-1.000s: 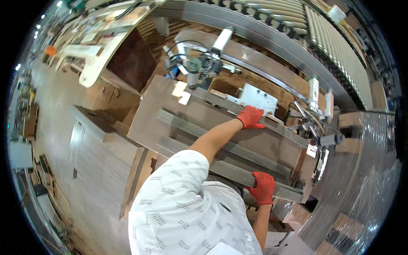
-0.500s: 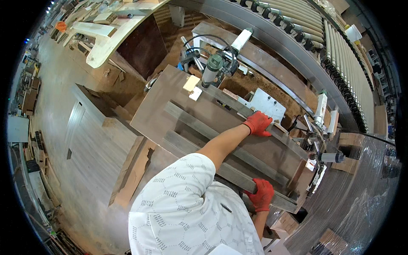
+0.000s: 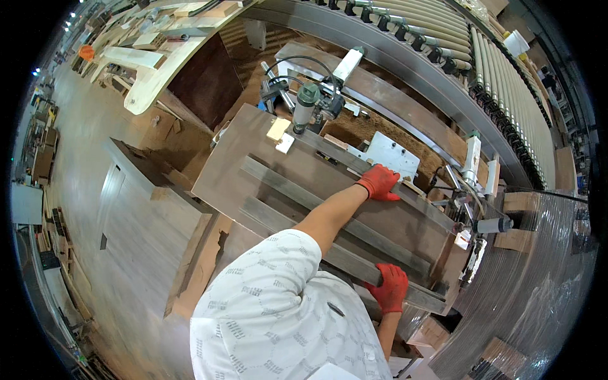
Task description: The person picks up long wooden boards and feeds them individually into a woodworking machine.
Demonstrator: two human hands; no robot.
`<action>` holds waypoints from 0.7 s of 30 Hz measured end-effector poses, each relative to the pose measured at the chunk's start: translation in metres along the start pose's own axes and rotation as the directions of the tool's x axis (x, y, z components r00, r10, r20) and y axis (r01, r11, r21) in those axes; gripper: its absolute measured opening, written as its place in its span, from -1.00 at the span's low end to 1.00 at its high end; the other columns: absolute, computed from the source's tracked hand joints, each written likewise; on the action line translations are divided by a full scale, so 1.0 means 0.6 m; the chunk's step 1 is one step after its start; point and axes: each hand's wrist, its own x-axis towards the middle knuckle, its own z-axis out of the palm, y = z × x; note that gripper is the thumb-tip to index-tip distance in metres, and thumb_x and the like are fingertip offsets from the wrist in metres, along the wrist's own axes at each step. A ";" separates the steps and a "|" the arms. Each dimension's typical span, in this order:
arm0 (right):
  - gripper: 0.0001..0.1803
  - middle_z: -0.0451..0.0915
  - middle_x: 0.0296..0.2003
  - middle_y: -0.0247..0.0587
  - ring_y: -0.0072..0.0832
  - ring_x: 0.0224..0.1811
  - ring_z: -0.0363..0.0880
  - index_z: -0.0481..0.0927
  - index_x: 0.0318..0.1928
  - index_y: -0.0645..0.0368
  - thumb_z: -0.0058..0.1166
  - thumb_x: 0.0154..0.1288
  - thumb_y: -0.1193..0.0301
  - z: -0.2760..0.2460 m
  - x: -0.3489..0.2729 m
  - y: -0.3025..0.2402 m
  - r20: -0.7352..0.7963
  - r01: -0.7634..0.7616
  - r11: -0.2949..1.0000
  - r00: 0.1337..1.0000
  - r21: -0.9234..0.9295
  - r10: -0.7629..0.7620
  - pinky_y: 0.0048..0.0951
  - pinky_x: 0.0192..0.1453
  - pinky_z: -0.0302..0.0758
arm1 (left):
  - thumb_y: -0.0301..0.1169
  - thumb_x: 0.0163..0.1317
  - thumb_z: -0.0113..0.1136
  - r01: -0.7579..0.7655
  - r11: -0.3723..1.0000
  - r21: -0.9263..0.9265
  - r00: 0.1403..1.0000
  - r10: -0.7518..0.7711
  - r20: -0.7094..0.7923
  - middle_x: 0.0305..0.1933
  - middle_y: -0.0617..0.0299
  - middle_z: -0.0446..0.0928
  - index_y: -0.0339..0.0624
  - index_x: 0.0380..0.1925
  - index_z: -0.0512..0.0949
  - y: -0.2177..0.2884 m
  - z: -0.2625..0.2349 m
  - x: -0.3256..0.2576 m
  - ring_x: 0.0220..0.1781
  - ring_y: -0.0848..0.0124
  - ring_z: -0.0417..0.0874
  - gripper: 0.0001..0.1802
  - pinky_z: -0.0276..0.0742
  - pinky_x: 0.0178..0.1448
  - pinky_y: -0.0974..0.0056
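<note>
Several long grey wooden strips lie side by side on a brown board. My left hand point(image 3: 380, 182), in a red glove, reaches across to the far strip point(image 3: 425, 210), its fingers bent together over it beside a white metal plate point(image 3: 391, 156). Nearer my body, my right hand point(image 3: 389, 288), also red-gloved, is closed at the edge of the nearest strip point(image 3: 348, 262); its lower fingers are partly hidden. Between my hands runs a middle strip point(image 3: 386, 244), touched by neither. The brown board point(image 3: 231, 149) shows bare at its left end.
Green-topped motor units stand at the board's far edge, one a grey-bodied tool point(image 3: 304, 107); another grey cylinder point(image 3: 494, 225) sits at the right end. Beyond is a roller conveyor point(image 3: 430, 31). A film-wrapped stack point(image 3: 506, 297) stands right, a wood-strewn table point(image 3: 142, 88) far left.
The whole view has shifted slightly. Both hands stay at the same strips, and the strips show no clear movement on the board.
</note>
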 end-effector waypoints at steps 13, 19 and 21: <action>-0.26 0.78 0.06 -0.35 -0.21 0.19 0.70 0.76 0.10 -0.12 0.74 -0.17 0.03 0.004 -0.006 0.007 0.015 -0.025 1.000 1.000 0.008 0.025 -0.07 0.31 0.53 | 0.38 0.25 0.37 0.008 0.999 0.037 1.000 -0.009 0.023 -0.10 -0.02 0.78 -0.16 0.01 0.64 0.011 -0.005 -0.004 0.00 0.00 0.82 -0.21 0.64 0.16 -0.06; -0.26 0.77 0.06 -0.36 -0.22 0.18 0.70 0.76 0.11 -0.13 0.73 -0.17 0.01 0.001 -0.003 0.002 0.005 -0.019 1.000 1.000 -0.010 0.019 -0.06 0.29 0.53 | 0.39 0.27 0.35 0.002 0.998 0.059 1.000 -0.004 0.024 -0.11 -0.02 0.78 -0.17 -0.02 0.64 0.012 -0.016 0.007 -0.01 -0.03 0.81 -0.21 0.65 0.14 -0.07; -0.26 0.78 0.06 -0.36 -0.22 0.18 0.70 0.76 0.11 -0.14 0.72 -0.16 0.00 0.005 -0.011 0.005 -0.017 -0.029 0.999 0.999 -0.018 0.028 -0.06 0.29 0.54 | 0.40 0.28 0.34 -0.012 0.999 0.041 0.999 0.010 0.043 -0.09 -0.05 0.77 -0.19 -0.04 0.65 0.023 -0.021 0.008 0.00 -0.06 0.80 -0.21 0.65 0.13 -0.10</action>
